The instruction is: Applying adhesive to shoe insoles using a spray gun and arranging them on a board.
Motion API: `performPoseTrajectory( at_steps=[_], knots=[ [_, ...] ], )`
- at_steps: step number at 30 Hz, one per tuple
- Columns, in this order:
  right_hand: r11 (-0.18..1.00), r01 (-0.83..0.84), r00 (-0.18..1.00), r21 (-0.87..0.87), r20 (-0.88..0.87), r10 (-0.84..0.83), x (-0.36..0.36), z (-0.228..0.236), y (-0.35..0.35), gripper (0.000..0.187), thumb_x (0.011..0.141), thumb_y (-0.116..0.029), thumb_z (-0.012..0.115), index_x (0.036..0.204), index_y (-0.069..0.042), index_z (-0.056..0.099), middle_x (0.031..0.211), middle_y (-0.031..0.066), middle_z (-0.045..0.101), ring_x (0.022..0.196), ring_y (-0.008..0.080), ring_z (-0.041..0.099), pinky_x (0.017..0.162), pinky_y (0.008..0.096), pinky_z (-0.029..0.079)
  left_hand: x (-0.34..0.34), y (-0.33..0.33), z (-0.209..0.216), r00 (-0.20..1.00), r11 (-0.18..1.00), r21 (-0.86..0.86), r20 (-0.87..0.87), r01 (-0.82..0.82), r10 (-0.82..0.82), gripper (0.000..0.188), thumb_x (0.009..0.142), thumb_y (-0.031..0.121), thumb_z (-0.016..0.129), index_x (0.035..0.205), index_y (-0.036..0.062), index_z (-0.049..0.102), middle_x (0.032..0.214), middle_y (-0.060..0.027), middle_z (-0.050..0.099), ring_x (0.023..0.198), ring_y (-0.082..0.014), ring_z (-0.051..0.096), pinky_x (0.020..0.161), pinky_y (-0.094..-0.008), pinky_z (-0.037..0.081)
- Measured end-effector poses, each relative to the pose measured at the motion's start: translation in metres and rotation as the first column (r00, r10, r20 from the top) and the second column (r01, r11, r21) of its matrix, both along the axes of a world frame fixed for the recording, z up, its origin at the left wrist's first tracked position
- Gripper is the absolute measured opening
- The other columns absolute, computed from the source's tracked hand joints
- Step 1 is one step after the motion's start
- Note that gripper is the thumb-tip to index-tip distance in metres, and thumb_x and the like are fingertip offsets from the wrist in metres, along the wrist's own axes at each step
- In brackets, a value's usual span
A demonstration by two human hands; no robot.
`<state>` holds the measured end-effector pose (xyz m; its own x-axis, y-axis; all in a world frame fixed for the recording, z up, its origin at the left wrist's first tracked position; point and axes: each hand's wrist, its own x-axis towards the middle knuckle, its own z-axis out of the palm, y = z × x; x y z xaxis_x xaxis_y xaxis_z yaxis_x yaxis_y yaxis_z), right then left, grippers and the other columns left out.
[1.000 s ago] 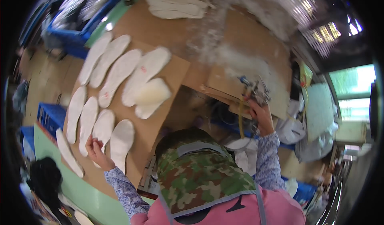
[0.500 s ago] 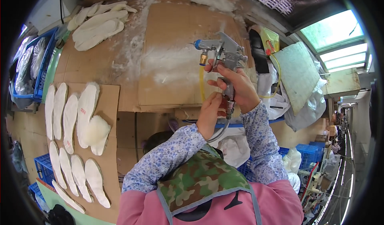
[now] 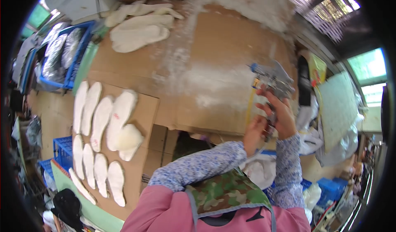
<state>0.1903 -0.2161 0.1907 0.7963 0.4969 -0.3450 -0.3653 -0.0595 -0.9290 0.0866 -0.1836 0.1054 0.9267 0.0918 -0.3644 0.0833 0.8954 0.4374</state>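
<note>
A metal spray gun [image 3: 275, 80] with a blue nozzle is raised over the near right part of the cardboard-covered table, its nozzle toward the left. My right hand [image 3: 285, 116] is wrapped round its grip, fingers near the trigger. Against the foot of the grip, where the hose joins, my left hand [image 3: 253, 136] is closed; its fingertips are blurred. A yellow tube [image 3: 250, 105] hangs below the nozzle. To the left, several white fleecy insoles [image 3: 101, 123] lie in two rows on a cardboard sheet [image 3: 145, 113], and a fluffy cream pad [image 3: 128, 137] rests on one of them.
More white insoles [image 3: 138, 36] are heaped at the far left of the table [image 3: 231, 38]. A blue crate [image 3: 87, 38] of plastic-wrapped goods stands beyond the left edge. On the right are a yellow container [image 3: 317, 69], a pale board [image 3: 340, 108] and plastic bags. White fluff coats the far tabletop.
The whole view has swung left, so the table and insoles sit further right in the picture. Both hands keep their hold on the spray gun, which appears slightly lower.
</note>
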Motion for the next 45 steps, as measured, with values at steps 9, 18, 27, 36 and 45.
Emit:
performPoseTrajectory(
  at_steps=[9, 18, 27, 36, 45],
  knots=[
    [0.982, 0.103, 0.994, -0.16, 0.06, -0.094, 0.006, -0.014, 0.03, 0.034, 0.093, -0.015, 0.056, 0.123, 0.002, 0.053, 0.105, 0.0094, 0.063, 0.051, 0.0045, 0.046, 0.07, 0.0291, 0.053, 0.013, 0.19, -0.009, 0.987, 0.608, 0.791, 0.043, 0.061, -0.155, 0.038, 0.087, 0.011, 0.055, 0.123, 0.0074, 0.044, 0.096, -0.0061, 0.051, 0.082, -0.0151, 0.053, 0.074, -0.0313, 0.046],
    [0.939, 0.204, 0.979, -0.276, 0.045, -0.2, -0.005, -0.017, 0.044, 0.034, 0.092, -0.018, 0.057, 0.121, 0.001, 0.053, 0.103, 0.008, 0.063, 0.052, 0.0064, 0.048, 0.07, 0.0294, 0.052, 0.128, 0.533, -0.09, 0.956, -0.687, 0.715, 0.097, 0.127, 0.278, 0.031, 0.072, 0.001, 0.055, 0.101, 0.0071, 0.061, 0.101, -0.0111, 0.055, 0.1, -0.0305, 0.051, 0.079, -0.0438, 0.045],
    [0.879, 0.348, 0.933, -0.327, 0.025, -0.36, -0.023, -0.013, 0.039, 0.037, 0.092, -0.019, 0.058, 0.123, 0.0, 0.052, 0.105, 0.007, 0.063, 0.05, 0.0059, 0.048, 0.07, 0.0305, 0.052, 0.249, 0.547, -0.13, 0.984, -0.897, 0.407, -0.117, 0.171, 0.135, 0.027, 0.082, 0.01, 0.054, 0.108, 0.0116, 0.061, 0.11, -0.0084, 0.057, 0.106, -0.0262, 0.05, 0.086, -0.0425, 0.043],
    [0.86, 0.414, 0.907, -0.298, 0.049, -0.419, -0.043, -0.015, 0.006, 0.039, 0.092, -0.017, 0.056, 0.125, 0.002, 0.051, 0.105, 0.0074, 0.062, 0.05, 0.0062, 0.048, 0.069, 0.0303, 0.052, 0.245, 0.557, -0.079, 0.928, -0.969, 0.127, -0.337, 0.212, 0.159, 0.03, 0.086, 0.019, 0.054, 0.116, 0.0192, 0.057, 0.121, -0.0096, 0.053, 0.108, -0.0256, 0.052, 0.085, -0.0437, 0.042],
    [0.909, 0.379, 0.925, -0.176, 0.034, -0.379, -0.056, -0.028, -0.061, 0.036, 0.092, -0.015, 0.056, 0.124, 0.0, 0.053, 0.105, 0.005, 0.063, 0.049, 0.0041, 0.046, 0.067, 0.0262, 0.051, 0.162, 0.458, 0.119, 0.895, -0.903, -0.048, 0.125, -0.426, -0.429, 0.018, 0.078, 0.011, 0.057, 0.095, 0.0046, 0.053, 0.099, -0.0111, 0.057, 0.099, -0.0271, 0.054, 0.074, -0.0398, 0.041]
  ],
)
